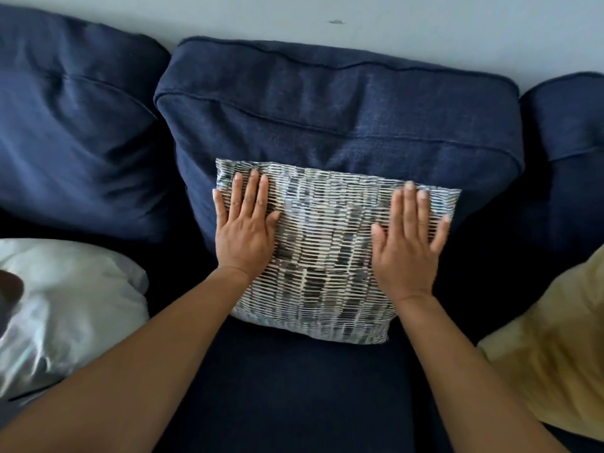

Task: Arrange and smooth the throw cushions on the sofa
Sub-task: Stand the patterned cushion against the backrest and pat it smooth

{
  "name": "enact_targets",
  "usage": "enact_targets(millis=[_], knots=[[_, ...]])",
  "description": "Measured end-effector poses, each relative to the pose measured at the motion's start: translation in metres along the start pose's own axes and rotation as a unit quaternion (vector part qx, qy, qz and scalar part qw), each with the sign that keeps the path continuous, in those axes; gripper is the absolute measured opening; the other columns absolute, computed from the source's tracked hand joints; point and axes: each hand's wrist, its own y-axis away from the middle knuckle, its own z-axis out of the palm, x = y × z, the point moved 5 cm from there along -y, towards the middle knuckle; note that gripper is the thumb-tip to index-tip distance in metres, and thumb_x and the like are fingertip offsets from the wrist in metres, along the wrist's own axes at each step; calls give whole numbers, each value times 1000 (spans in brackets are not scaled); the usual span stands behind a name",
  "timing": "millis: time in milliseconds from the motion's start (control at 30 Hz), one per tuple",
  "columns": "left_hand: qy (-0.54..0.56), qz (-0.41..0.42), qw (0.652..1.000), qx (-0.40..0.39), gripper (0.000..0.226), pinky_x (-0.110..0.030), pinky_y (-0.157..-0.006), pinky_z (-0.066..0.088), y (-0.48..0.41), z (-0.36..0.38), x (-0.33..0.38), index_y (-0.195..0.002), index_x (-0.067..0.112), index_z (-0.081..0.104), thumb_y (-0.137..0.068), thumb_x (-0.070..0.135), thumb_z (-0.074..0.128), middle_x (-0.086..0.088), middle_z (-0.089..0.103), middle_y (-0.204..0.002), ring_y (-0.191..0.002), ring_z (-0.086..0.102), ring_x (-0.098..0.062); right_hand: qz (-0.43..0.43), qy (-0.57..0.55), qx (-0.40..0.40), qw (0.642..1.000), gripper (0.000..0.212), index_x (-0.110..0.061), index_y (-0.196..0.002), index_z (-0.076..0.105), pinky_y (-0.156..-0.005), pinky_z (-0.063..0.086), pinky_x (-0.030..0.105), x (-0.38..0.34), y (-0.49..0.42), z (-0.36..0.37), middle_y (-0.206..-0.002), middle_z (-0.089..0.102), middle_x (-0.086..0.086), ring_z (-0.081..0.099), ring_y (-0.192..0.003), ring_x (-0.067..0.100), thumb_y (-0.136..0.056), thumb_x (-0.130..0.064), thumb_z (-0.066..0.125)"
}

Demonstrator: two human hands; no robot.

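A patterned grey-and-white throw cushion leans against the middle back cushion of a navy sofa. My left hand lies flat on the cushion's left side, fingers spread and pointing up. My right hand lies flat on its right side, palm down, fingers apart. Neither hand grips anything. A shiny white cushion rests on the seat at the left, and a yellow cushion sits at the right edge.
The navy seat stretches below the patterned cushion. Another navy back cushion stands at the left and a third at the right. A pale wall runs behind the sofa.
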Motion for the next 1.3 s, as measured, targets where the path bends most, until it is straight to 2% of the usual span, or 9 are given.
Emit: enact_targets(millis=[200,333,467,633,733,900,1033,1133,1300], knots=[[86,49,986,135,62,-58,-124,-3,24,-24,48,-162,7,18,-109,40,22,-15,7,-170,-156,3,-40,30,-24,1,999,63,-9,-159,16,-122,-6,50,-1,4,0,-168,10,7,4,-155,22,-106,-40,28],[63,168,981,79,62,-60,-124,6,59,13,88,-162,13,14,-107,41,24,-9,11,-169,-157,5,-34,31,-37,2,999,63,-8,-159,15,-122,-5,53,-5,6,-7,-168,9,8,3,-155,22,-106,-39,28],[19,125,990,68,63,-54,-126,3,50,35,43,-160,11,19,-107,43,27,-8,15,-167,-155,8,-29,33,-44,76,996,63,-8,-159,13,-122,0,56,-20,16,-23,-168,8,10,4,-156,25,-107,-41,25],[15,132,987,86,65,-52,-125,-6,46,42,43,-161,11,12,-104,38,29,-6,10,-168,-156,1,-27,-142,-107,86,980,63,-12,-160,14,-122,-3,50,-105,51,-3,-167,6,4,5,-155,21,-104,-31,38],[10,126,988,92,62,-50,-126,-5,45,44,37,-161,11,19,-105,36,30,-8,18,-168,-156,5,-25,-125,-64,34,990,67,-14,-159,19,-123,-3,46,-81,47,26,-167,16,3,10,-154,17,-101,-24,51],[4,49,996,79,64,-61,-123,3,43,33,2,-161,13,19,-105,40,30,-11,19,-168,-156,12,-32,-32,-2,10,999,63,-15,-160,15,-122,2,54,7,49,27,-168,13,3,8,-155,19,-106,-43,30],[31,-8,990,136,66,-61,-123,-1,44,-1,-8,-159,2,22,-105,39,32,-24,17,-166,-154,11,-44,25,-44,80,996,62,-8,-159,15,-120,4,57,6,51,-9,-167,12,11,10,-155,26,-107,-38,29],[58,55,978,192,62,-57,-124,-5,30,-23,31,-158,1,25,-107,35,32,-18,17,-167,-155,6,-41,-45,-84,131,987,63,-9,-160,14,-122,-1,53,-47,22,-30,-168,11,8,9,-155,25,-106,-35,33],[14,106,993,58,62,-50,-125,-6,3,-7,57,-161,10,24,-107,40,26,-10,17,-169,-157,7,-33,-83,-68,10,994,60,-15,-160,17,-122,-7,47,-63,-16,-8,-169,10,3,4,-156,19,-106,-33,34]])
